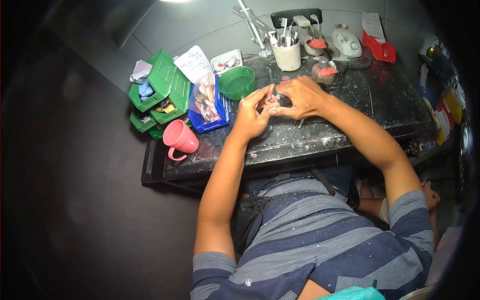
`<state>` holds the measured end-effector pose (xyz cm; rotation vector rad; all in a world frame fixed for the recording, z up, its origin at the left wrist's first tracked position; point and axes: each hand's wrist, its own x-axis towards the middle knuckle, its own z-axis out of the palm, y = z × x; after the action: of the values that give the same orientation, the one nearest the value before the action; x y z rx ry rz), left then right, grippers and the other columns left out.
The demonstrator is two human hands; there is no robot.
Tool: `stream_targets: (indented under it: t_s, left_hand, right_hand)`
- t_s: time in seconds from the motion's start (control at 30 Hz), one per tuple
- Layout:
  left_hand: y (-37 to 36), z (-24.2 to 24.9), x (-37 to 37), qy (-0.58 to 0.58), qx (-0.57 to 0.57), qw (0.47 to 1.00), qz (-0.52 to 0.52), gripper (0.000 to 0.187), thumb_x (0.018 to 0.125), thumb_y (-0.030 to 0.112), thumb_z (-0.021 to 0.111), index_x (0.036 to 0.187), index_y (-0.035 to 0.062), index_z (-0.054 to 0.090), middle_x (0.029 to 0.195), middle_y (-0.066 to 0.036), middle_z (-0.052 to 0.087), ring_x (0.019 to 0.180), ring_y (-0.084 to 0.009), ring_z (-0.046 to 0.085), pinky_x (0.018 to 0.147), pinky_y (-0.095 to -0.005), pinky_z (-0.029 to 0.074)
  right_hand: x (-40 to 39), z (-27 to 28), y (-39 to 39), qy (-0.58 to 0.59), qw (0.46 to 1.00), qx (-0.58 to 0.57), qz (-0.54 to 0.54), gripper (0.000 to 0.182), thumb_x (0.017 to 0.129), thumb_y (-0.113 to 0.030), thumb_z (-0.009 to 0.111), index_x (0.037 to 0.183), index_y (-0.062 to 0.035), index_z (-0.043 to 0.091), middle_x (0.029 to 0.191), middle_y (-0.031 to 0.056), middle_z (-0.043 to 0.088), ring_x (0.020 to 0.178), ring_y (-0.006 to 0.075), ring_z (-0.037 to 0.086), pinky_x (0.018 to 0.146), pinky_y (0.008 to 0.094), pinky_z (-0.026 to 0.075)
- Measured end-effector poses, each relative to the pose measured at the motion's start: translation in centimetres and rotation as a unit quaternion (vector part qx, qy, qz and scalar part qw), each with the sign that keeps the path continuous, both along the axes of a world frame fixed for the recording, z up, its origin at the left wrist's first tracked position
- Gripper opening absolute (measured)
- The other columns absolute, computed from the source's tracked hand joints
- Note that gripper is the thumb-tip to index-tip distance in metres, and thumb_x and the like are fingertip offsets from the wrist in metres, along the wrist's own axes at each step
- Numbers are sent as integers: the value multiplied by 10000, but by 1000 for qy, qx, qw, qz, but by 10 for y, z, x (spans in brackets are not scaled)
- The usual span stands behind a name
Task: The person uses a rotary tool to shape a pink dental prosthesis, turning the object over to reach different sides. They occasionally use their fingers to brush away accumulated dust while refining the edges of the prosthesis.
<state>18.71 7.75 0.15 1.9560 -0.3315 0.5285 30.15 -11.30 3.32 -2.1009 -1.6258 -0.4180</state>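
Both of my hands meet above the middle of the black desk, fingertips together around a small pink and white piece [273,96]. My left hand [252,114] grips it from the left side, its fingers and thumb curled in. From the right, my right hand [302,97] pinches the same piece with its thumb and fingers. The fingers partly cover the piece, so its full shape is hidden. Just left of the hands stands a green bowl [237,83].
A pink mug [181,137], green bins [172,95] and a blue bin [211,121] are on the left. Behind stand a white tool cup [287,56], a burner-like pot [324,71] and a red bin [380,50]. Another person's hand [430,195] shows at lower right.
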Motion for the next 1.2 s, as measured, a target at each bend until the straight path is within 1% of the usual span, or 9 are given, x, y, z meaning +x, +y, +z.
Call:
stream_targets:
  t_s: [0.17, 0.23, 0.33, 0.63, 0.7, 0.83, 1.03, 1.1, 1.2]
  left_hand:
    - [-1, -1, -1, -8, -19, 1000, -4, 479, 938, -7, 678, 1407, -56, 598, 1232, -135, 707, 1097, -167, 678, 1004, -326, 528]
    - [0, -1, 0, -17, -1, 1000, -3, 474, 945, -3, 676, 1410, -54, 597, 1234, -135, 706, 1102, -165, 676, 1005, -327, 529]
    - [-2, -1, 0, -3, -37, 999, 1, 491, 930, -7, 681, 1412, -49, 598, 1235, -136, 707, 1108, -165, 671, 1009, -326, 524]
    - [-1, -1, 0, -44, 15, 999, 4, 463, 960, 7, 661, 1417, -36, 598, 1209, -134, 713, 1105, -166, 674, 999, -322, 526]
    - [0, -2, 2, -42, -3, 999, -5, 501, 931, -96, 603, 1429, -60, 571, 1211, -151, 677, 1081, -183, 705, 945, -306, 576]
    - [1, -1, 2, -36, 12, 999, -7, 500, 935, -80, 609, 1433, -55, 569, 1222, -156, 683, 1083, -180, 704, 939, -306, 573]
    - [0, -2, 2, -34, -2, 999, -6, 520, 926, -77, 620, 1442, -51, 557, 1255, -156, 692, 1105, -194, 687, 1007, -334, 526]
    - [-2, -5, 5, -77, -15, 997, 1, 533, 915, -101, 603, 1443, -31, 568, 1223, -148, 689, 1055, -172, 698, 937, -316, 566]
    - [0, -4, 3, -69, 2, 998, -3, 531, 930, -97, 595, 1455, -36, 549, 1215, -151, 687, 1056, -182, 702, 953, -325, 561]
  right_hand:
    - [5, -4, 2, -7, 1000, 8, 12, 634, 845, -658, 722, 992, -41, 736, 759, 193, 697, 712, 439, 683, 644, 511, 535]
    - [2, -4, 1, 7, 1000, 1, -2, 688, 861, -712, 674, 944, -33, 751, 677, 239, 658, 684, 448, 670, 671, 543, 515]
    - [4, -4, 3, 7, 999, 31, 13, 685, 862, -713, 675, 928, -34, 747, 670, 238, 652, 665, 452, 659, 657, 543, 510]
    - [2, -3, 1, 17, 1000, 10, 3, 692, 860, -712, 680, 935, -28, 747, 672, 237, 655, 670, 452, 664, 652, 538, 510]
    - [2, -1, 2, 12, 1000, 19, 1, 692, 862, -714, 676, 937, -30, 747, 668, 236, 652, 667, 450, 661, 649, 537, 507]
    - [3, -5, 2, -1, 1000, 15, -5, 695, 867, -716, 666, 941, -29, 748, 663, 234, 649, 669, 441, 665, 649, 531, 509]
    - [1, -2, 2, 8, 1000, 13, -19, 704, 872, -714, 659, 937, -19, 746, 655, 221, 652, 660, 435, 666, 649, 532, 509]
    - [3, -1, 3, 0, 999, 27, -20, 715, 875, -721, 650, 934, -14, 744, 661, 225, 657, 660, 436, 670, 648, 532, 512]
    - [1, -3, 2, -6, 999, 27, -30, 716, 877, -711, 652, 927, 0, 726, 694, 225, 671, 676, 442, 679, 644, 528, 527]
